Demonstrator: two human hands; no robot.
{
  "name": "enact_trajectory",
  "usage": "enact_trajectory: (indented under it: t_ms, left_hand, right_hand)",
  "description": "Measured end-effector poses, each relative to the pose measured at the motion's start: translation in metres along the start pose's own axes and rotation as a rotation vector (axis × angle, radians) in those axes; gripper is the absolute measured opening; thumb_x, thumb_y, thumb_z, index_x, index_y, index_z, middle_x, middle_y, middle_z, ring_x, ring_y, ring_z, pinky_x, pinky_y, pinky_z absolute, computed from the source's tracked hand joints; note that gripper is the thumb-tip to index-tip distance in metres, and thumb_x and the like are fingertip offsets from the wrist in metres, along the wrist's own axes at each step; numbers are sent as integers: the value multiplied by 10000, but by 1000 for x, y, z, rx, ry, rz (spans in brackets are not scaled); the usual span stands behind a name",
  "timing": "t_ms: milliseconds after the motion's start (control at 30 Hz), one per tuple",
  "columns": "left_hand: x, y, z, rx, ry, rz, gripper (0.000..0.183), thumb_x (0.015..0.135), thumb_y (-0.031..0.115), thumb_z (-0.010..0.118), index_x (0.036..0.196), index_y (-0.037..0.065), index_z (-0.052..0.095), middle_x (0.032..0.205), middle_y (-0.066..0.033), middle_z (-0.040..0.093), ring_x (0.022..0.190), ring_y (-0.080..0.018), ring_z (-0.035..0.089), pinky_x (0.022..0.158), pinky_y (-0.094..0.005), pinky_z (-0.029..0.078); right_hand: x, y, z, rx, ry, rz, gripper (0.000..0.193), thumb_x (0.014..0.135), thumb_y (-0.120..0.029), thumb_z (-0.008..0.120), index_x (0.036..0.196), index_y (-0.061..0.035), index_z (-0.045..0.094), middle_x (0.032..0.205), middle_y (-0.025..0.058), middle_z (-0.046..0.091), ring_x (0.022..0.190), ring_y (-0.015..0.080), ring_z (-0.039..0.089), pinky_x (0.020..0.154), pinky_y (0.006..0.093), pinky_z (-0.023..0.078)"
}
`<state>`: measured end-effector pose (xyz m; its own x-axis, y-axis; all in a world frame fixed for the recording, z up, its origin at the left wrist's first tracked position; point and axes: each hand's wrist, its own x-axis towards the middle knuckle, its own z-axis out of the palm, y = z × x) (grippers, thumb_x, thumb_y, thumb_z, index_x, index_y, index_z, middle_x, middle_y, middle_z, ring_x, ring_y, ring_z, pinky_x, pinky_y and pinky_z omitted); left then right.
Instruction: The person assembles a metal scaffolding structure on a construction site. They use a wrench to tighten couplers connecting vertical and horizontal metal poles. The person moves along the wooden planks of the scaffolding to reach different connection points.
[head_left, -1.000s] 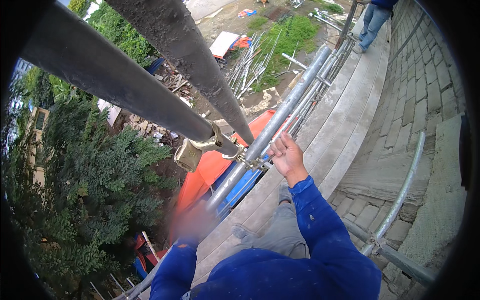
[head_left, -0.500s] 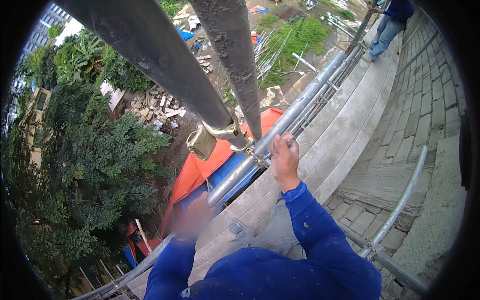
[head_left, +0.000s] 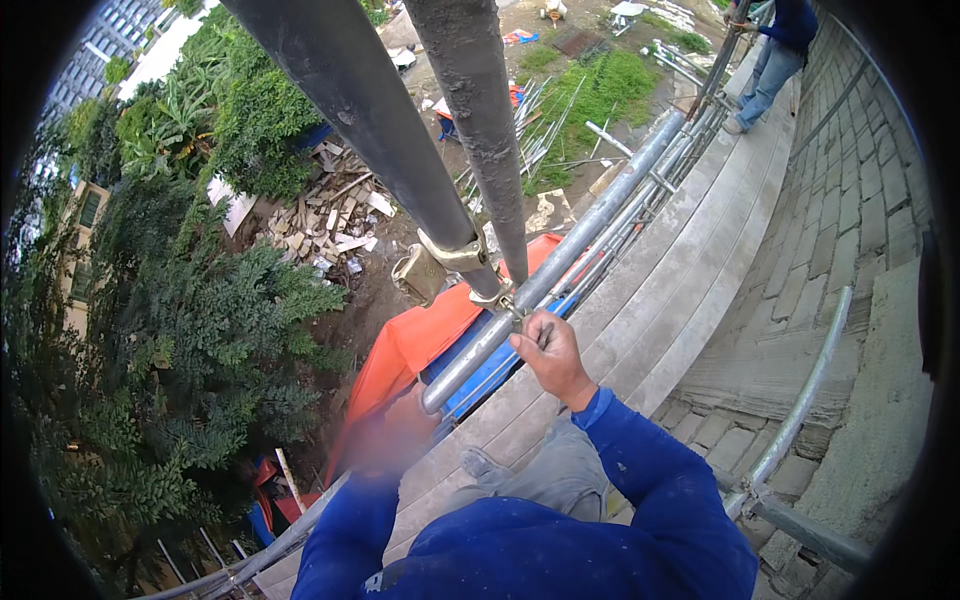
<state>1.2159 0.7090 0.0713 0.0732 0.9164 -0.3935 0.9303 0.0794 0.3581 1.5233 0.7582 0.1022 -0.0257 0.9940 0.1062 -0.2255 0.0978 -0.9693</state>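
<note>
My right hand (head_left: 553, 360) is closed, thumb against curled fingers, right beside the bolt of a metal scaffold coupler (head_left: 496, 296). A small dark piece shows between its fingers, too little of it to name. The coupler sits where a dark upright tube (head_left: 385, 130) meets a silver scaffold tube (head_left: 575, 250) running slantwise away from me. A second, loose-hanging coupler half (head_left: 418, 275) juts from the upright just above. At the near end of the silver tube is my left hand (head_left: 395, 435), blurred, so its grip on the tube cannot be made out.
I stand on grey planks (head_left: 690, 240) beside a block wall (head_left: 850, 210). A co-worker (head_left: 775, 65) stands farther along them. A bent tube (head_left: 805, 410) is at my right. Far below lie an orange tarp (head_left: 425, 335), rubble (head_left: 335, 210) and trees (head_left: 200, 310).
My right hand has come down and slightly left, closing by the coupler's bolt. The left hand stays near the tube's end. The view has shifted a little.
</note>
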Motion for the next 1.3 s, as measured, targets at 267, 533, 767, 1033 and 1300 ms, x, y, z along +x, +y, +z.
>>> enact_trajectory:
  t_ms: [267, 533, 767, 1033, 1300]
  left_hand:
    - [6, 13, -1, 62, -71, -65, 481, 758, 325, 828, 1145, 116, 635, 996, -220, 750, 957, -427, 727, 834, -547, 568]
    - [10, 2, 5, 66, -63, -36, 486, 763, 319, 828, 1162, 129, 626, 1001, -203, 754, 942, -411, 731, 829, -531, 570]
    - [12, 1, 6, 125, -57, -42, 452, 769, 343, 799, 1133, 137, 627, 982, -190, 750, 940, -391, 731, 818, -522, 567]
    - [9, 1, 7, 74, -57, -43, 455, 767, 326, 792, 1144, 140, 617, 968, -199, 744, 935, -401, 725, 815, -530, 563]
    - [7, 1, 1, 60, -71, -32, 478, 760, 329, 806, 1156, 130, 628, 1019, -205, 753, 953, -418, 733, 844, -532, 577]
  right_hand:
    - [67, 23, -71, 825, 244, 325, 258, 1047, -281, 585, 839, -187, 466, 667, -45, 361, 667, 127, 413, 735, 352, 392]
    - [79, 28, -82, 914, 325, 319, 273, 1047, -279, 575, 810, -198, 465, 646, -51, 356, 646, 116, 400, 714, 338, 397]
    - [88, 45, -84, 1090, 574, 373, 379, 1046, -289, 574, 709, -215, 418, 609, -54, 313, 581, 114, 346, 671, 341, 380]
    - [15, -3, 32, -301, 61, -348, 250, 898, -190, 707, 729, -151, 527, 656, 8, 449, 651, 206, 479, 701, 393, 417]
    - [-13, 20, 26, -662, -394, -580, 160, 749, -121, 726, 770, -128, 568, 747, 40, 581, 736, 277, 581, 777, 442, 452]
